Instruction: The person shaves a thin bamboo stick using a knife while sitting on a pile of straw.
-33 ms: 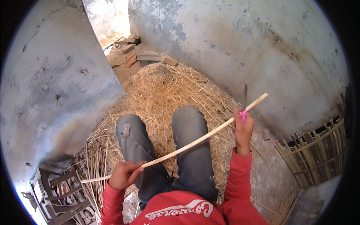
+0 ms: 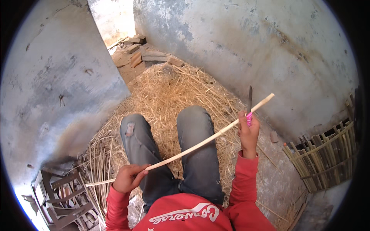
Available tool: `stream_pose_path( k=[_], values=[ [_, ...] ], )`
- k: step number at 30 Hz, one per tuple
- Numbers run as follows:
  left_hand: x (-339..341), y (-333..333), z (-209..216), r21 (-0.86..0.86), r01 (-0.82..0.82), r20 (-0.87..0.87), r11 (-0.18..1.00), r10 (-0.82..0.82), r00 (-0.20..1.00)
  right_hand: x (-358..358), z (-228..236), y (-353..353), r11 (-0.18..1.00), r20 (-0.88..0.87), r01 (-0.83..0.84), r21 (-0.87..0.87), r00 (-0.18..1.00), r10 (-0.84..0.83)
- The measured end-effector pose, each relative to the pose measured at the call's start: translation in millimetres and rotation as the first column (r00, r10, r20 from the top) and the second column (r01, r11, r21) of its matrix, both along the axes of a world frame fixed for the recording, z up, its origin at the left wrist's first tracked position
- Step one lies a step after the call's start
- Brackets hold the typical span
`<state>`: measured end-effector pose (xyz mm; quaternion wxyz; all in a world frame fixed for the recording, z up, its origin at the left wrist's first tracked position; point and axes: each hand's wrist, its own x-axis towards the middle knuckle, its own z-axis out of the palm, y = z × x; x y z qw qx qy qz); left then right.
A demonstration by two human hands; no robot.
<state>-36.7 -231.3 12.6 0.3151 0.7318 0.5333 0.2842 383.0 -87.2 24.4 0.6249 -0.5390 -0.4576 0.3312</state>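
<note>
A long pale stripped stick (image 2: 192,148) lies slantwise across my lap, rising from lower left to upper right. Near its lower end, my left hand (image 2: 129,178) is closed around it, and a short tip sticks out beyond the fist. Toward the upper end, my right hand (image 2: 248,129) grips a knife (image 2: 249,101) with a pink handle, its dark blade pointing up and away from me. The stick passes against the fingers of that same hand, beside the handle. How firmly those fingers hold the stick is hidden.
Straw and shavings (image 2: 162,92) cover the floor round my knees. A basket of upright slats (image 2: 327,158) stands at the right, a dark frame (image 2: 65,200) at the lower left. Bricks (image 2: 154,57) lie by the far opening. Bare walls (image 2: 239,46) rise on both sides.
The knife blade shows more plainly now, where it was faint before. Both hands and the stick stay almost where they were; the view has shifted slightly.
</note>
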Motion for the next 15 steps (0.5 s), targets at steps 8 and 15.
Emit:
stream_pose_path(
  k=[8,15],
  values=[
    [10.7,-60.1,-11.2,-0.144,-0.038,0.111,0.989,0.055,0.992,-17.1,-2.6,-59.6,0.981,-0.259,-0.185,-0.052,0.952,0.165],
    [17.1,-55.9,-45.6,-0.046,-0.2,0.051,0.979,0.203,0.978,-22.4,-57.1,-43.5,0.969,-0.012,-0.176,-0.172,0.984,0.177]
  ],
)
